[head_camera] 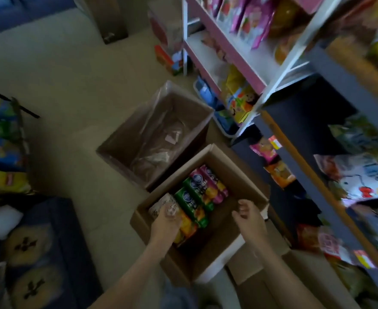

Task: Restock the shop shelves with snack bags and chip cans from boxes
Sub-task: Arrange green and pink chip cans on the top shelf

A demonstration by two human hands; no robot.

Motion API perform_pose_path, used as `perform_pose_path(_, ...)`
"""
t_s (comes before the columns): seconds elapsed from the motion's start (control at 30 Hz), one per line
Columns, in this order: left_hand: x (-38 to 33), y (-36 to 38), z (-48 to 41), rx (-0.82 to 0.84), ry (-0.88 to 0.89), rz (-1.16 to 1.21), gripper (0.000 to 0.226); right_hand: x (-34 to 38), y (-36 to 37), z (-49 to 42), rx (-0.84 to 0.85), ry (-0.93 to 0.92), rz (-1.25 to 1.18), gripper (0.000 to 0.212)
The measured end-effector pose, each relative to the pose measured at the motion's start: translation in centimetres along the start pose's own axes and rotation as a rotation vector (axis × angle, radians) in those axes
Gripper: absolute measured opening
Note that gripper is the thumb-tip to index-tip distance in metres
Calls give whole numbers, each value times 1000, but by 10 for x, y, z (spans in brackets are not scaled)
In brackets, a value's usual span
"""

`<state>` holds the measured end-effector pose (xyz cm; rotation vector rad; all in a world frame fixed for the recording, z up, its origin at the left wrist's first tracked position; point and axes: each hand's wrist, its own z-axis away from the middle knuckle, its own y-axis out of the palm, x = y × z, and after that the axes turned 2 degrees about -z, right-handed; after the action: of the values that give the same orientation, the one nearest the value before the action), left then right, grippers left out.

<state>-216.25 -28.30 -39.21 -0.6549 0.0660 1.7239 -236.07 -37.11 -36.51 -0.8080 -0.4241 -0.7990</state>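
An open cardboard box (pixel 249 172) sits on the pale floor (pixel 72 74) right below me. Chip cans (pixel 197 192) lie on their sides in its left half, packed side by side: two pink, two green with yellow ends, and a pale patterned can (pixel 162 202) nearest the left wall. The box's right half shows bare cardboard.

My left hand (pixel 165 224) reaches in, its fingers (pixel 171 211) lying on the pale patterned can; blur hides whether they close round it. My right hand (pixel 249 214) hovers above the bare half, fingers loosely curled, holding nothing.

Touching the far side stands a second box (pixel 121 139), lined with clear plastic (pixel 161 128). To the right, close beside both boxes, rise a pink and white rack (pixel 234 56) and a dark shelf unit (pixel 306 168), both carrying bright snack bags (pixel 257 21).
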Motion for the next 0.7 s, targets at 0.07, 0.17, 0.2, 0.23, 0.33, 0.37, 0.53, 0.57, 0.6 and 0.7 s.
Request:
perform_pose_path(0.07,4,15,-50,49,-2,-13,59,-24,28,-53,1,31,15,41)
perform_pose_path(0.17,24,42,-116,49,42,-100,66,-65,65,-123,18,61,49,47)
perform_pose_path(0.2,32,52,-135,33,51,-131,68,-78,76,-143,34,64,61,48)
perform_pose_path(0.23,41,62,-154,14,48,-161,72,-92,87,-163,51,63,81,48)
perform_pose_path(0.33,67,94,-201,-13,67,-138,82,-131,119,-223,98,11,170,53)
perform_pose_path(0.37,73,106,-216,-23,80,-119,83,-144,129,-243,107,-3,203,57)
perform_pose_path(0.53,77,148,-252,-98,89,-107,79,-169,170,-307,153,-68,300,82)
perform_pose_path(0.57,78,152,-256,-107,102,-103,79,-169,175,-314,164,-76,338,86)
perform_pose_path(0.6,80,154,-261,-110,113,-103,80,-171,180,-321,179,-76,389,89)
perform_pose_path(0.7,87,151,-269,-95,133,-61,80,-179,189,-338,198,-66,562,92)
